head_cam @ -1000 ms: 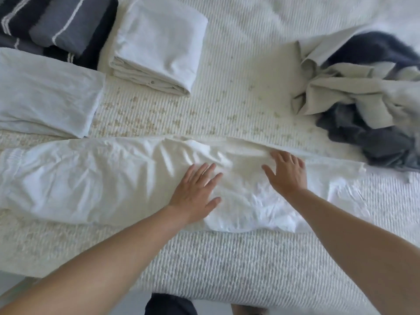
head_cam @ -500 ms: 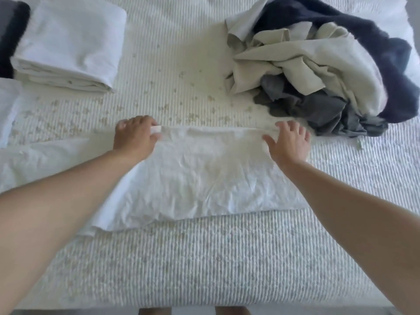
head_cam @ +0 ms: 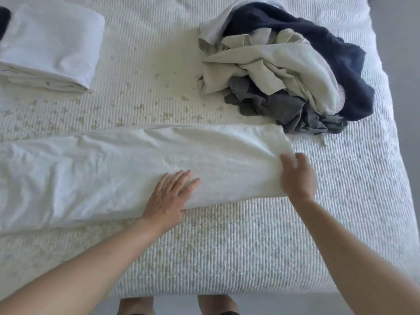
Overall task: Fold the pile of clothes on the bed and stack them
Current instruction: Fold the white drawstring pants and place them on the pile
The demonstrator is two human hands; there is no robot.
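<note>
Head view. White garment [head_cam: 136, 169] lies flat in a long strip across the near part of the bed [head_cam: 250, 258], running off the left edge. Left hand [head_cam: 169, 197] rests flat on its near edge, fingers straight and together. Right hand [head_cam: 297, 176] is at the garment's right end, blurred; cannot tell whether it grips the cloth. Unfolded pile [head_cam: 288, 67] far right, just beyond the garment's corner. Folded white stack [head_cam: 50, 48] far left.
</note>
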